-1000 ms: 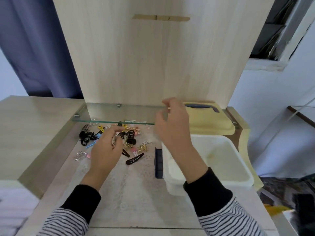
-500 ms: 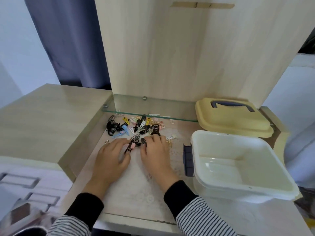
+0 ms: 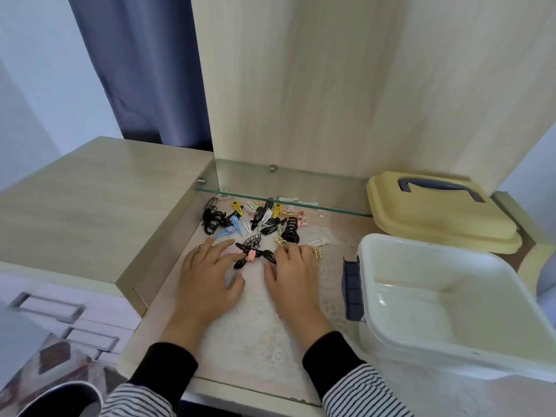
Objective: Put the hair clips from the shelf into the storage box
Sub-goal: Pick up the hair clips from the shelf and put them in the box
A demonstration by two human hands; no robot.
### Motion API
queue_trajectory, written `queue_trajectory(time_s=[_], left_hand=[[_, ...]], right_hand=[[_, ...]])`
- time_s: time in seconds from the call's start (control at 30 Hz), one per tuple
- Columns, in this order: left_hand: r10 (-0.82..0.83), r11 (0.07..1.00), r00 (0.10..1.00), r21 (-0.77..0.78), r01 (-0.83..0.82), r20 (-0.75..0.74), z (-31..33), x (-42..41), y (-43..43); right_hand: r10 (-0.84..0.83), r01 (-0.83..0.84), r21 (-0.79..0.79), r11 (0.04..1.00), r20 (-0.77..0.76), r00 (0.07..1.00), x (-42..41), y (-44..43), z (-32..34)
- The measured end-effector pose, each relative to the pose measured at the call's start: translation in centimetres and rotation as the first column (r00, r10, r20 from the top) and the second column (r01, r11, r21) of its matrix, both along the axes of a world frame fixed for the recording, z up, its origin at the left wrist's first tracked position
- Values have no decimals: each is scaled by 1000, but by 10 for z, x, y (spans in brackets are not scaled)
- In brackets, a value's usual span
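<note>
Both hands are down flat on the shelf [image 3: 164, 308], and the job sits right at their fingertips. The left hand [image 3: 210, 278] is spread, fingers straight and fanned over the lace mat [image 3: 258, 326], tips reaching a black snap clip [image 3: 241, 262] and a pink clip [image 3: 250, 256] that lie just ahead of it. The snap clip's long axis runs on a diagonal, near end toward the shelf's front-left, far end toward the back-right. The right hand [image 3: 296, 275] is close alongside, fingers bent over at the knuckles onto small clips, thumb out to the side; whether it actually pinches one, I cannot tell. The main heap of hair clips [image 3: 258, 219] lies farther back, toward the shelf's back-left, partly under the glass pane [image 3: 301, 188], so it is straight ahead of both hands, with the left a touch nearer its thick end. The storage box [image 3: 427, 246] stands open at the shelf's right edge, nothing visible inside, its blue latch [image 3: 352, 284] facing the right hand, so my call is that the right hand has the shorter carry. The yellow lid [image 3: 436, 218] rests in the back-right corner, behind the box. A pale wooden panel [image 3: 331, 85] closes the back, a dark curtain [image 3: 135, 70] hangs to the left, and drawers [image 3: 60, 314] show below the left side.
</note>
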State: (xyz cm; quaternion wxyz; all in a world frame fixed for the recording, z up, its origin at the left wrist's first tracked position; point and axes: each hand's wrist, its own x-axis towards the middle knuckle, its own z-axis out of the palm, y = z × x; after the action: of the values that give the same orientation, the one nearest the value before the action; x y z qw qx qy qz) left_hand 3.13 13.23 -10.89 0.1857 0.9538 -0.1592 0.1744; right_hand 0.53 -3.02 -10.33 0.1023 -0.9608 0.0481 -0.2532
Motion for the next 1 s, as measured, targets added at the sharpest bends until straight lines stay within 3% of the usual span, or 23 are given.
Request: queue_trajectory(time_s=[0.2, 0.37, 0.53, 0.63, 0.8, 0.93, 1.0], left_hand=[[0, 1000, 1000, -8, 0, -30, -2, 4, 3], [-39, 997, 998, -61, 42, 41, 0, 3, 3], [-33, 977, 998, -208, 44, 53, 9, 4, 5], [-1, 924, 997, -381, 30, 75, 27, 3, 0], [-25, 814, 998, -578, 56, 61, 91, -2, -29], [-135, 691, 989, -721, 54, -55, 138, -7, -56], [-271, 632, 953, -772, 70, -135, 155, -12, -73]], right_hand=[[9, -10, 39, 999, 17, 1000, 2, -1, 3], [84, -85, -45, 995, -15, 996, 5, 2, 3], [156, -161, -18, 987, -182, 971, -3, 4, 28], [221, -211, 69, 975, -246, 944, -10, 9, 52], [250, -242, 159, 957, -32, 968, -34, 6, 117], [227, -214, 239, 947, -27, 974, -50, -33, 169], [212, -189, 336, 923, -32, 977, -58, -61, 188]])
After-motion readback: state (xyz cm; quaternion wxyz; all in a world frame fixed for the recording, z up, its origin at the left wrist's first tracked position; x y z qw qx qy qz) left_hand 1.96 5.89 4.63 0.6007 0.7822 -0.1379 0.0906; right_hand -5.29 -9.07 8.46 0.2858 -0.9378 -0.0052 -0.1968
